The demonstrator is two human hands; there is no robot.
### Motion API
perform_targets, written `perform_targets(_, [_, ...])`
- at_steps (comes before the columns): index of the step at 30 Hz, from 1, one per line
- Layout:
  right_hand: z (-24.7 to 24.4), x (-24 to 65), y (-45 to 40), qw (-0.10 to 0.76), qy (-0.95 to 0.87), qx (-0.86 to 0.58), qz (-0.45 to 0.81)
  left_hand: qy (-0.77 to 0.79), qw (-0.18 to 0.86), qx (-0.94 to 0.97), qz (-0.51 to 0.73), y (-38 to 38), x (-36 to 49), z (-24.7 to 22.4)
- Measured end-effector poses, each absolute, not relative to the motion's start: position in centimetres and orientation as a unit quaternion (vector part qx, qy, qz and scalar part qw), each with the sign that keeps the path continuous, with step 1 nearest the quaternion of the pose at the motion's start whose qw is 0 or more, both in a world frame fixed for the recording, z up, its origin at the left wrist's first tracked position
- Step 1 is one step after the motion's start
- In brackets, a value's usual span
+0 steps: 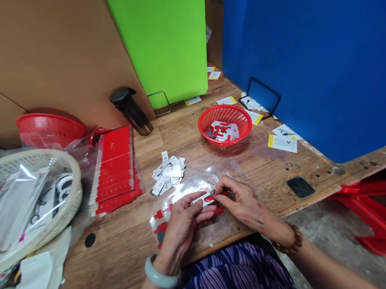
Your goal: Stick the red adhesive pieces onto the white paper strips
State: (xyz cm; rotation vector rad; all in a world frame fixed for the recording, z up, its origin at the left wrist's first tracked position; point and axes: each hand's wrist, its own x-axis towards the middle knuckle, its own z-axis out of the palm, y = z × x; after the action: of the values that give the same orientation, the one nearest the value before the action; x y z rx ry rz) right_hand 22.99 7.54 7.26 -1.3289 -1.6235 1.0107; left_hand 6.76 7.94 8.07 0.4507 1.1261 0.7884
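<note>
At the table's front edge my left hand point(184, 221) is closed on a small white card point(206, 199). Beside it, my right hand point(241, 201) pinches a small red piece point(210, 198) over the card. Under both hands lies a clear plastic sheet point(199, 183), with red shapes point(160, 227) showing at its left end. A loose pile of small white cards point(168, 173) sits just behind the sheet. Farther back, a red basket point(222, 110) holds several white cards with red pieces.
Red sheets point(114, 170) lie left of the pile, near a dark bottle point(131, 111). A large cream basket point(74, 184) fills the left side. Green point(165, 35) and blue boards point(322, 54) stand behind. A red stool point(379, 217) is at right.
</note>
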Motion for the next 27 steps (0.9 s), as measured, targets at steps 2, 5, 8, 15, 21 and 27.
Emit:
perform_targets(2, [7.38, 23.00, 7.46, 0.389, -0.642, -0.528, 0.397, 0.515, 0.751, 0.205, 0.359, 7.96, 6.87, 8.15])
perform_targets(5, [7.34, 23.08, 7.39, 0.384, -0.642, -0.532, 0.398, 0.515, 0.751, 0.206, 0.359, 7.98, 6.94, 8.14])
perform_targets(8, [7.14, 23.17, 7.38, 0.384, -0.640, -0.532, 0.400, 0.519, 0.750, 0.207, 0.354, 7.96, 7.03, 8.12])
perform_targets(15, [6.90, 23.15, 7.52, 0.381, -0.639, -0.535, 0.401, 0.521, 0.751, 0.202, 0.352, 8.05, 7.25, 8.24])
perform_targets(21, [6.87, 23.16, 7.51, 0.383, -0.643, -0.528, 0.401, 0.520, 0.752, 0.200, 0.351, 8.12, 7.17, 8.16])
perform_targets(27, [6.95, 23.17, 7.56, 0.382, -0.638, -0.530, 0.408, 0.514, 0.753, 0.209, 0.353, 8.07, 7.04, 7.98])
